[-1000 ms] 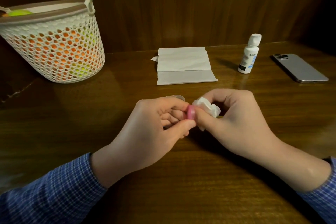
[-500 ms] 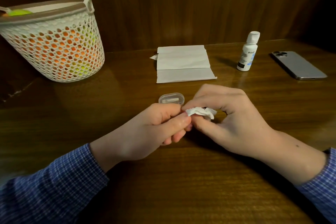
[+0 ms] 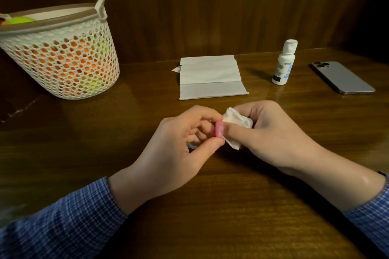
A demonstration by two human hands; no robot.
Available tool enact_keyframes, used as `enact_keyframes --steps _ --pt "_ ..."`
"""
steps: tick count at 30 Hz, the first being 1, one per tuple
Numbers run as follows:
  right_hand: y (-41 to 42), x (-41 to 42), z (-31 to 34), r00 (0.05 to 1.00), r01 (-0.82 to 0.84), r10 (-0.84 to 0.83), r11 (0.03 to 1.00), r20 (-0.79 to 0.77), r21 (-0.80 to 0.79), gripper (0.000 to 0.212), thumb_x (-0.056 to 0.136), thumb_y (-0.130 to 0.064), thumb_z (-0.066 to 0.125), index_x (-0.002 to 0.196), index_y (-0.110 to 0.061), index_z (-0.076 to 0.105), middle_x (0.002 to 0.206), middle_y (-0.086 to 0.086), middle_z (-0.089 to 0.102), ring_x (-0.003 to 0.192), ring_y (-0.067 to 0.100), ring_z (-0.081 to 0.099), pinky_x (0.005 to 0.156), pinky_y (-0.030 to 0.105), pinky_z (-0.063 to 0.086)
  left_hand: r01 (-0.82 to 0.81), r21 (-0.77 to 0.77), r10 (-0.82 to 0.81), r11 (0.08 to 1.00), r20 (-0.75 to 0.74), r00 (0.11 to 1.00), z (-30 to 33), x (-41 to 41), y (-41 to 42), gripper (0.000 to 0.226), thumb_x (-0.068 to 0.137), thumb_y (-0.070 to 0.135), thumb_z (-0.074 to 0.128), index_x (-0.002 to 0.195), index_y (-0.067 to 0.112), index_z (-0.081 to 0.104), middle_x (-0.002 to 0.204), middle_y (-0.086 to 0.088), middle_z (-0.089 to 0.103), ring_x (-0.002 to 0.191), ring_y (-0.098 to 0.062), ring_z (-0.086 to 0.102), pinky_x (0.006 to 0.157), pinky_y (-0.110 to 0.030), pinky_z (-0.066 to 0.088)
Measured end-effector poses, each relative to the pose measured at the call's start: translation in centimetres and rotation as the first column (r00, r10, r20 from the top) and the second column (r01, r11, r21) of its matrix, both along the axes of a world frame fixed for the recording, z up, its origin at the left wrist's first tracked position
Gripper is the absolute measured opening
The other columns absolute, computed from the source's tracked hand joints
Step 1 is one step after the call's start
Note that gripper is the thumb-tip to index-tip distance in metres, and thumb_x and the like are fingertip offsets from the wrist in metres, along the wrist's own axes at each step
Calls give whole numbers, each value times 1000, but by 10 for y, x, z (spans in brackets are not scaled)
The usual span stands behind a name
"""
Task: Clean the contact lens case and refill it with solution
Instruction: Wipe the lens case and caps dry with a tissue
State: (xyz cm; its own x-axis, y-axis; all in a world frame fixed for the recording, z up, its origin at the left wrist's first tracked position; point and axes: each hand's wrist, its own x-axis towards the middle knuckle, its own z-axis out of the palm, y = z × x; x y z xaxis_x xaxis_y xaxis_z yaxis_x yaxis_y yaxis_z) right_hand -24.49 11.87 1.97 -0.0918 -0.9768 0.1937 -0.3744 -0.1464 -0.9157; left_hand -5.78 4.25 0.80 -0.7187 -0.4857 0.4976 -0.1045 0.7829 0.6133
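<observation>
Between the two hands, just above the wooden table (image 3: 210,206), a small pink cap (image 3: 219,129) is pinched on edge by the thumb and fingers of the left hand (image 3: 181,145), while a crumpled wad of white tissue (image 3: 235,124) is gripped by the right hand (image 3: 267,132) and pressed against the cap's open side. Half a second ago the cap was hidden behind the left fingers and the tissue was flattened between the hands; now the pink rim is turned back into view and the tissue is bunched up against it, much as it was a second ago. A turning, wiping motion is suggested by this, so the cleaning step is judged to be under way and not finished. The clear case body, seen on the table beyond the hands half a second ago, is now mostly hidden; only a pale sliver under the left fingers may belong to it, and that cannot be told for certain. The solution bottle (image 3: 284,63) is left standing capped well behind the right hand, beside a phone (image 3: 343,78), so refilling has not been begun. Folded paper towels (image 3: 210,78) and a mesh basket (image 3: 61,54) are set farther back.
</observation>
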Motion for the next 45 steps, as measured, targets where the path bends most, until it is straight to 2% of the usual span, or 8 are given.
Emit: enact_keyframes --steps 6,11,24,27,31,33,42,45 --pt "5 4 2 965 110 -165 960 -203 -258 12 88 -28 76 78 -24 76 72 -6 73 71 12 67 60 18 50 84 428 -92 900 -2 996 6 2 -6 17 97 15 65 114 12 66 90 -4 76 76 -18 76 67 -28 63" --pt "7 -5 16 999 39 -35 971 21 -236 13 83 -33 75 91 -23 80 84 -6 78 76 10 69 64 16 53 232 771 -212 594 -128 969 12 2 -12 26 98 21 57 117 5 64 92 -8 76 77 -17 71 70 -27 58" --pt "9 1 12 997 -77 73 970 -27 -232 22 72 -27 84 83 -11 74 76 9 72 64 29 63 54 34 52 350 922 -503 165 -227 834 16 4 -12 24 102 35 56 99 21 76 78 -2 76 69 -8 70 64 -20 56" --pt "7 4 10 986 -42 60 992 157 -118 22 69 -32 84 79 -14 75 68 5 70 55 20 59 50 24 51 318 915 -413 247 -198 889 19 2 -13 30 97 32 63 116 10 68 81 -6 75 68 -13 71 61 -22 57" --pt "2 6 4 861 -127 14 974 509 189 28 67 -29 85 86 -10 78 68 3 66 51 6 52 47 17 45 204 627 -239 751 -29 971 17 0 -9 18 96 24 60 104 9 66 82 -8 77 68 -18 74 62 -26 60" --pt "2 7 6 789 -209 -11 936 615 284 31 66 -27 85 91 -9 79 70 3 67 50 4 51 47 15 44 159 469 -178 869 -3 984 15 -1 -6 21 94 23 61 109 8 65 86 -5 78 71 -19 76 63 -26 62" --pt "-1 -10 21 734 -200 -55 935 677 293 12 87 -15 69 77 -10 71 62 2 60 52 8 54 51 18 46 180 729 -114 660 -139 984 11 -11 -1 28 92 16 61 117 5 59 94 -14 78 78 -25 75 69 -30 60" --pt "-3 -17 25 785 -104 -127 938 607 331 12 94 -2 56 88 -4 66 74 7 71 56 11 64 49 20 52 191 701 -162 687 -108 981 8 -12 1 25 94 13 59 119 7 57 97 -15 78 81 -27 76 71 -33 61"
